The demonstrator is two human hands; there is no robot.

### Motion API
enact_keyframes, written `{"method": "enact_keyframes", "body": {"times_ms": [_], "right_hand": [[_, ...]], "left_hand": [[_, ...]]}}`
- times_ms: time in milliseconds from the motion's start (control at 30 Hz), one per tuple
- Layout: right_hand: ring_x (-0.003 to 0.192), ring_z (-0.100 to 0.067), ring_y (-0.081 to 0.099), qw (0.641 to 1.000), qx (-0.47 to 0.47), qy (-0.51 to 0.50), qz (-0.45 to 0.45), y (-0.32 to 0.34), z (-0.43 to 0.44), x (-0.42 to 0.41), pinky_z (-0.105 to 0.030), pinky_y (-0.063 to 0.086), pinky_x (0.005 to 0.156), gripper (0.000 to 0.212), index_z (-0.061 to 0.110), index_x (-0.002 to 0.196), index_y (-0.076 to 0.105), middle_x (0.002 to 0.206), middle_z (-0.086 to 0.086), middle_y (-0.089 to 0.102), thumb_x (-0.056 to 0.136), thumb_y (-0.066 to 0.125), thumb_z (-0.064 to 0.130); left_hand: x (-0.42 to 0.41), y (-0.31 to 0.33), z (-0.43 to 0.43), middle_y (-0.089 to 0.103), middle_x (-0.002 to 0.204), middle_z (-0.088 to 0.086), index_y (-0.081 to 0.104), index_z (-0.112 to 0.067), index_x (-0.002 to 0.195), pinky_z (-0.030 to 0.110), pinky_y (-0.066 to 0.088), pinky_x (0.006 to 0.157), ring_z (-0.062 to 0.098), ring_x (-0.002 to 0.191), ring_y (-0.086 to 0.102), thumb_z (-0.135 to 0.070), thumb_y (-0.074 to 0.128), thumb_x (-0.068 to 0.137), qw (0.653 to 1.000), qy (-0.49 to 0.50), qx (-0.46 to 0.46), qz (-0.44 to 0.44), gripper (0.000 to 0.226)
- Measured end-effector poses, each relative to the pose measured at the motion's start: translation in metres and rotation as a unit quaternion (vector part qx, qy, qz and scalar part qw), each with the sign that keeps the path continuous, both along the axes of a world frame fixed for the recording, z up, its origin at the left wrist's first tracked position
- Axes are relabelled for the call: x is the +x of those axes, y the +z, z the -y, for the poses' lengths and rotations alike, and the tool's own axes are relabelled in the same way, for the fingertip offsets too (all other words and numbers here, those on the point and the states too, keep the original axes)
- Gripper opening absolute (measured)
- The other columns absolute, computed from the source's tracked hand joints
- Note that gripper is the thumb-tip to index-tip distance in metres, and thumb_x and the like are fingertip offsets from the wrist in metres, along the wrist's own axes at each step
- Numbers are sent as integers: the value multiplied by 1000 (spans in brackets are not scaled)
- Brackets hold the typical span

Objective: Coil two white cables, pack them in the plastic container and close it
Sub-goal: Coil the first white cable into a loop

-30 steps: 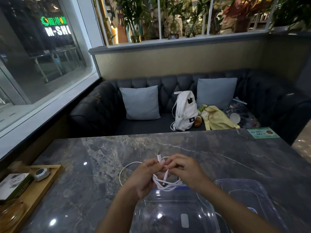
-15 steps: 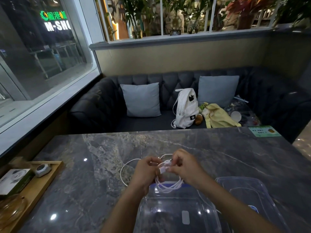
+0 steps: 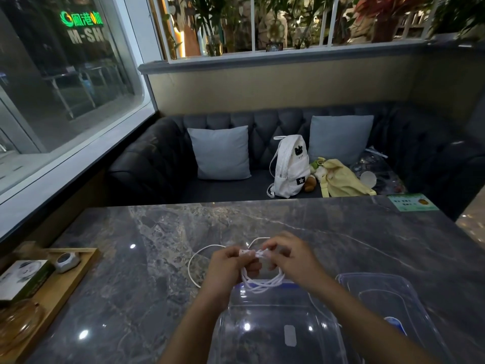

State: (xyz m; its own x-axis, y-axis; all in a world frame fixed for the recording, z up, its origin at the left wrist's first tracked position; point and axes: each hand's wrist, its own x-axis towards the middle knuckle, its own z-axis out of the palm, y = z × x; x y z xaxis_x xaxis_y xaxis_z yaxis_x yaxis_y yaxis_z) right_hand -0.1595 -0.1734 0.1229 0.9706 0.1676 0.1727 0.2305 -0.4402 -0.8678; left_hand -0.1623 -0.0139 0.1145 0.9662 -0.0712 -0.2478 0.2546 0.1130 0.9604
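A white cable [image 3: 262, 283] hangs as a small coil of several loops between my hands, just above the far rim of the clear plastic container [image 3: 225, 319]. My left hand [image 3: 228, 269] grips the coil's top, and my right hand [image 3: 291, 258] pinches the cable's end against it. A loose white cable [image 3: 191, 261] curves on the marble table to the left of my left hand; I cannot tell whether it belongs to the coil. The container's clear lid [image 3: 388, 303] lies flat on the table to the right of the container.
A wooden tray [image 3: 63, 290] with a box, a small round device and a glass dish sits at the table's left edge. A green card [image 3: 412, 202] lies at the far right corner. Behind the table stands a dark sofa with cushions, a white backpack [image 3: 290, 166] and a yellow bag.
My hands have come closer together at the top of the coil. The cable end that stood up between them a second ago is now folded down across the loops.
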Motion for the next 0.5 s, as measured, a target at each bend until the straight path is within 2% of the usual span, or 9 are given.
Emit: {"method": "enact_keyframes", "body": {"times_ms": [67,133,233,300,367,433,500], "right_hand": [[81,-13,62,998,-24,56,8,3,4,-1,-20,50,78,22,6,93,70,89,9,59,83,55,-6],[88,-10,58,991,-69,116,14,7,8,-3,-9,44,77,28,-2,101,67,94,-4,64,81,50,-13],[102,-18,58,979,-80,180,-47,10,13,-6,-16,45,85,37,1,115,58,112,-14,62,80,53,-13],[92,-13,61,979,-30,182,-81,9,13,-8,-18,48,82,34,0,112,59,109,-18,64,79,62,-6],[78,-7,62,982,16,159,-99,4,11,-9,-16,49,75,26,-6,104,62,97,-23,67,78,64,-3],[66,-8,65,979,80,130,-134,-4,8,-11,-18,53,68,22,-15,100,59,81,-22,66,80,61,-5],[57,-9,66,970,133,109,-169,-13,6,-13,-19,56,60,20,-19,97,56,70,-15,64,82,58,-7]], "left_hand": [[0,3,-4,66,67,18,59,6,84,26,55,49,20,54,67,5,59,81,999,20,-22,-28,3],[0,3,-7,64,61,17,57,5,81,24,53,44,18,46,64,9,56,79,998,27,-14,-60,5],[-1,1,-10,66,66,17,65,6,77,25,55,47,18,50,63,7,46,83,993,-20,-14,-112,19],[-3,0,-13,62,76,17,71,0,77,24,55,49,17,55,57,1,42,87,988,-70,-36,-130,31],[-5,-4,-16,64,65,9,70,-7,76,20,49,41,13,44,52,-15,44,91,983,-79,-34,-163,31],[-6,-9,-20,66,53,4,66,-10,73,16,42,36,9,34,51,-33,42,93,978,-64,13,-200,38],[-4,-15,-24,69,60,1,67,-12,80,19,45,42,10,45,59,-49,35,94,979,-70,35,-188,51]]}}
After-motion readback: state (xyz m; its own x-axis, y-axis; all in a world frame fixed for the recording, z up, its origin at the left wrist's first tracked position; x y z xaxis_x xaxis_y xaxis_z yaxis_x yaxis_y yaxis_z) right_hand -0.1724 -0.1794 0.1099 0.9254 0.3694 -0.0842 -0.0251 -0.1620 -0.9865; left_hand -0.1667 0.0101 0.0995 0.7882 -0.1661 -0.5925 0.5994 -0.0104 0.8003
